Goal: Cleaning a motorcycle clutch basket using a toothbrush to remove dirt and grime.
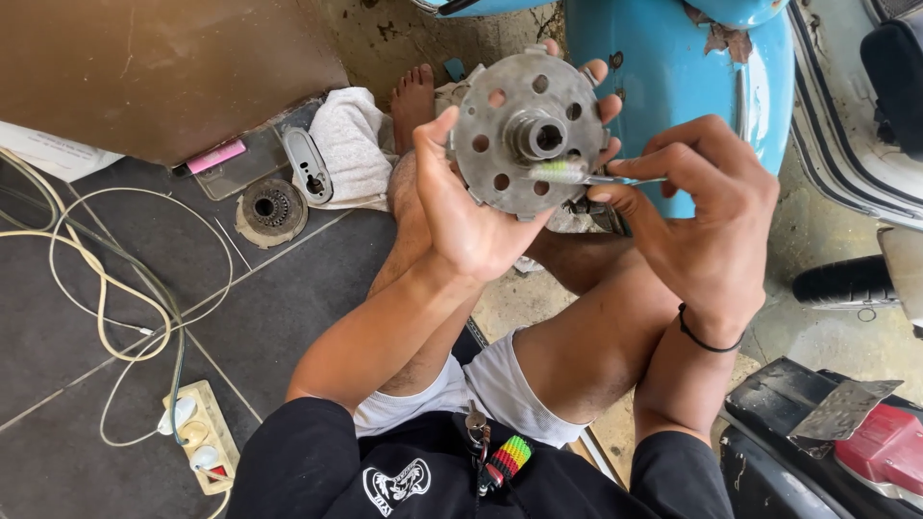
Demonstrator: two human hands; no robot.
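My left hand point(468, 207) holds up a round grey metal disc point(527, 135) with several holes and a central hub; my fingers wrap behind its rim. My right hand point(700, 216) pinches a small brush point(567, 173) with pale green bristles, and the bristle end rests on the disc face just below the hub. I sit on the floor with bare legs bent under both hands.
A round toothed metal part point(271, 210), an oval cover point(309, 165) and a white rag point(351, 144) lie on the dark floor tiles at left. A power strip point(200, 434) with pale cables lies lower left. A blue scooter body point(673, 67) stands right behind the disc.
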